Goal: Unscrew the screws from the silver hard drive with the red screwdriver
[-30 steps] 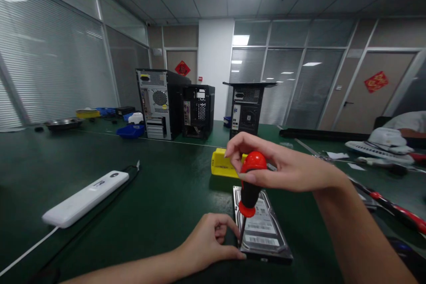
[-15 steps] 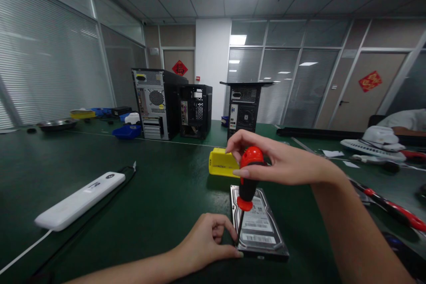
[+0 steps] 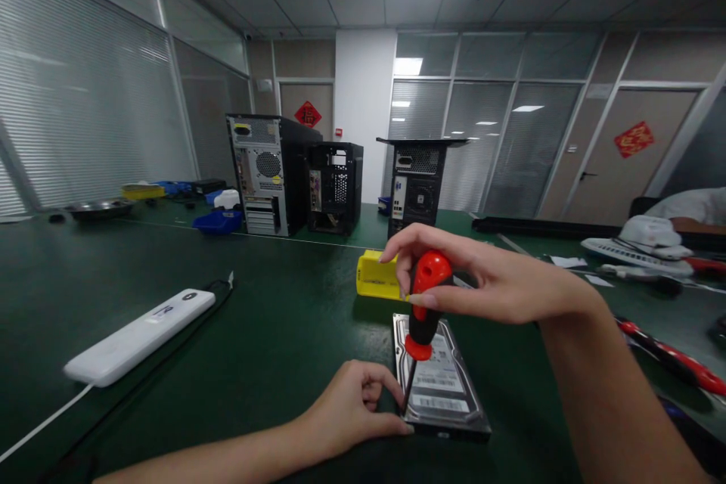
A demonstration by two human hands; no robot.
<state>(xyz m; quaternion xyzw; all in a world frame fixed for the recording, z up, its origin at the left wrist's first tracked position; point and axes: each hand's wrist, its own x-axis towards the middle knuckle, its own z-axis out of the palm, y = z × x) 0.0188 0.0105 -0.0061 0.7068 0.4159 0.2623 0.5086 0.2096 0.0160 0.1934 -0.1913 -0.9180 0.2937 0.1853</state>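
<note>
A hard drive (image 3: 436, 384) with a silver, labelled top lies flat on the green table. My right hand (image 3: 454, 280) grips the red and black handle of a screwdriver (image 3: 426, 318) between thumb and fingers. The screwdriver leans slightly, its thin shaft reaching down to the drive's near left corner. At that same corner, the thumb and forefinger of my left hand (image 3: 363, 404) pinch the drive's edge, close beside the screwdriver tip. The tip and whatever it meets are hidden by the fingers. Just beyond the drive stands a yellow bin (image 3: 375, 276), partly behind my right hand.
Computer cases (image 3: 277, 181) stand at the back, with another computer case (image 3: 417, 189) farther right. A white power strip (image 3: 141, 336) lies on the left, near a blue bin (image 3: 218, 222). On the right are red-handled pliers (image 3: 674, 352), a white device (image 3: 646, 238) and a person's sleeve (image 3: 692, 204).
The screwdriver handle has turned a little in my right hand, and those fingers have shifted on it. My left hand and the drive stay in place. The view has moved slightly.
</note>
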